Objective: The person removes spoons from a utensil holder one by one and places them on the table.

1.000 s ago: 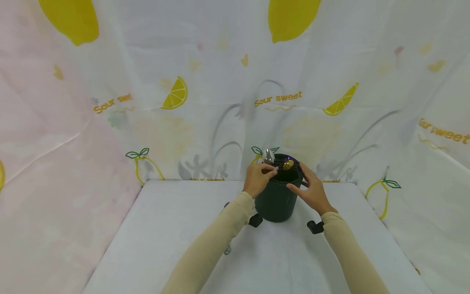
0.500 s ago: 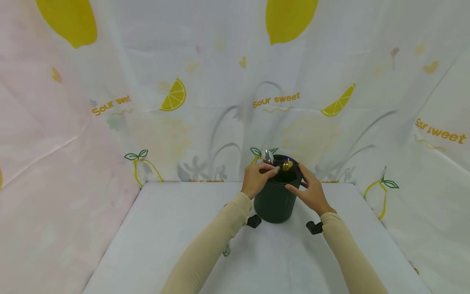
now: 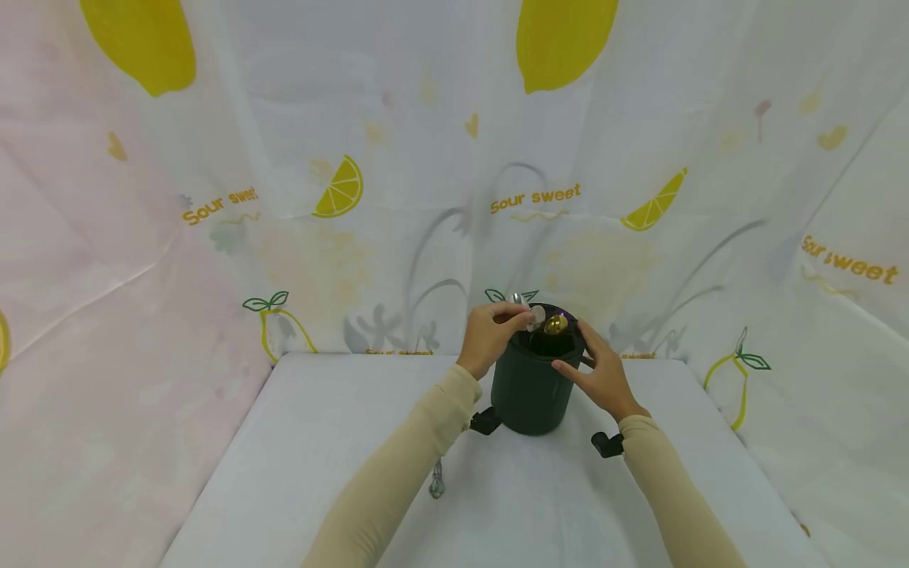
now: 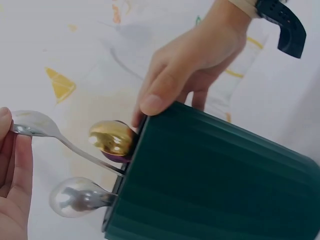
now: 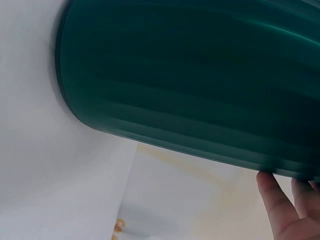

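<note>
At the green container (image 3: 533, 394), the left hand (image 3: 488, 337) pinches 1 silver spoon (image 4: 36, 123); the right hand (image 3: 602, 377) grips the container's rim.

Left hand (image 4: 14, 192) cropped at the left wrist view's left edge, the pinched spoon (image 4: 37, 123) losing its end in the green holder (image 4: 215, 175), a purple piece (image 4: 116, 158) mostly hidden by the gold spoon (image 4: 111, 136); head view, something slender (image 3: 436, 483) by the left sleeve (image 3: 405, 465), too small to name; right hand (image 5: 295, 217) chopped at right wrist view's lower right
</note>
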Motion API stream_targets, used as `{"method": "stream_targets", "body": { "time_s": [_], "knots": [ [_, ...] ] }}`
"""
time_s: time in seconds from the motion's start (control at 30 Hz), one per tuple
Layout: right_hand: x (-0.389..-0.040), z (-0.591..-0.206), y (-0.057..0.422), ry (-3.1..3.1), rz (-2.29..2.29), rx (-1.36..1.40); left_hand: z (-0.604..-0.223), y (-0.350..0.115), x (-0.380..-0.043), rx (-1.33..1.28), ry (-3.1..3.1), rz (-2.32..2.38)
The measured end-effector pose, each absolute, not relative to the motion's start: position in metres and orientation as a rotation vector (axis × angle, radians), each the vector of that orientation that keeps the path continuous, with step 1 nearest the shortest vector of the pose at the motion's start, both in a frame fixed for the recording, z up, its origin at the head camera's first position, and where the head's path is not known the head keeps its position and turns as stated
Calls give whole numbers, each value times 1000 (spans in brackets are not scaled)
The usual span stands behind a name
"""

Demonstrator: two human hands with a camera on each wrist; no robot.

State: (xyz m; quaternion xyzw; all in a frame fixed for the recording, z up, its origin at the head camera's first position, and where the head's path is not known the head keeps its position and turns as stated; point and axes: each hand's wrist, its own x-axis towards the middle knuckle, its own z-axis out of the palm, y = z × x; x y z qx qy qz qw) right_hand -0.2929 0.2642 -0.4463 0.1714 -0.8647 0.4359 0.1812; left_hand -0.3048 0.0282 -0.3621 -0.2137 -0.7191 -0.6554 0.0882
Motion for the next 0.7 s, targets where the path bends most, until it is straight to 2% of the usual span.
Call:
{"method": "stream_targets", "body": {
  "time_s": [0.37, 0.7],
  "knots": [
    [-291, -442, 263, -2444, 1233, 482, -336, 18, -299, -790, -2009, -1820],
    [-289, -443, 262, -2452, 1227, 466, -326, 5, -296, -838, -1908, -1888]
  ]
}}
